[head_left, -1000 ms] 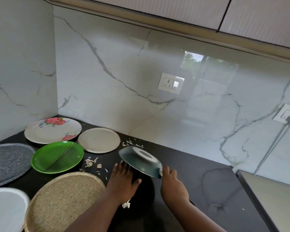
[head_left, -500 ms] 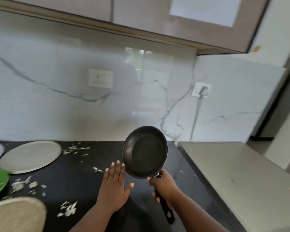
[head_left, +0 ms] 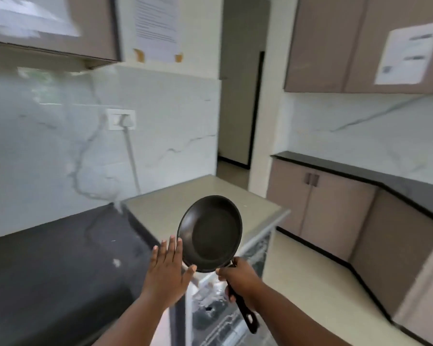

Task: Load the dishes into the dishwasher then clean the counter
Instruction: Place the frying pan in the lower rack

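My right hand grips the handle of a small black frying pan, held up in the air and tilted so its inside faces me. My left hand is flat and open, fingers spread, right beside the pan's left rim. Below the pan the dishwasher stands open, with wire racks blurred under my wrists. The black counter lies to the left.
A beige appliance top sits behind the pan, against the marble wall with a socket and cable. Beige base cabinets with a black worktop run along the right. A doorway opens at the back.
The view has swung right from the plates on the counter to the dishwasher. The pan has travelled right with my right hand and turned its inside toward me; my left hand stays beside it.
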`<action>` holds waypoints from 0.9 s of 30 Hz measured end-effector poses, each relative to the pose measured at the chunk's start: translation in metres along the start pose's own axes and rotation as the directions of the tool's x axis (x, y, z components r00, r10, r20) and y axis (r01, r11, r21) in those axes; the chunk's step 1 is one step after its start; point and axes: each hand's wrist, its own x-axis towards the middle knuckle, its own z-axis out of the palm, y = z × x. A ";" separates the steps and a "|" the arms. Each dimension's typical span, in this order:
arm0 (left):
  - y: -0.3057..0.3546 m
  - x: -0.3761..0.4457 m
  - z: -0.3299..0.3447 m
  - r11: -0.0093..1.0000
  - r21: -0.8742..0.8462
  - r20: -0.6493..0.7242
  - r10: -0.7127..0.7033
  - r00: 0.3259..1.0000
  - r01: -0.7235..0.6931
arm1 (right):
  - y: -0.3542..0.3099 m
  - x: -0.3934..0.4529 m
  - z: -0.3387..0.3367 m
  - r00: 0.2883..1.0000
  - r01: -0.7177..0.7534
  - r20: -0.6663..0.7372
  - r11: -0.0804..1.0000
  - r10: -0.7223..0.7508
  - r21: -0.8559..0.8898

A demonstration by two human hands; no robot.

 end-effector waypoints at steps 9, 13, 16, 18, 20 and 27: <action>0.210 0.031 0.014 0.912 -0.073 0.100 0.408 0.907 -0.403 | 0.096 -0.050 -0.171 0.936 -0.155 -0.302 0.982 0.181 0.106; 0.265 0.033 0.057 0.824 -0.104 0.149 0.566 0.811 -0.557 | 0.155 -0.063 -0.212 0.859 -0.253 -0.380 0.930 0.344 0.268; 0.292 0.036 0.096 0.784 -0.130 0.235 0.619 0.750 -0.607 | 0.203 -0.070 -0.238 0.766 -0.356 -0.428 0.871 0.480 0.338; 0.303 0.037 0.121 0.757 -0.156 0.282 0.650 0.706 -0.635 | 0.234 -0.074 -0.251 0.692 -0.424 -0.453 0.825 0.562 0.374; 0.312 0.041 0.145 0.730 -0.193 0.353 0.675 0.647 -0.656 | 0.261 -0.075 -0.258 0.603 -0.485 -0.478 0.769 0.639 0.416; 0.330 0.086 0.227 0.671 -0.254 0.469 0.716 0.517 -0.697 | 0.318 -0.027 -0.245 0.344 -0.624 -0.461 0.566 0.818 0.538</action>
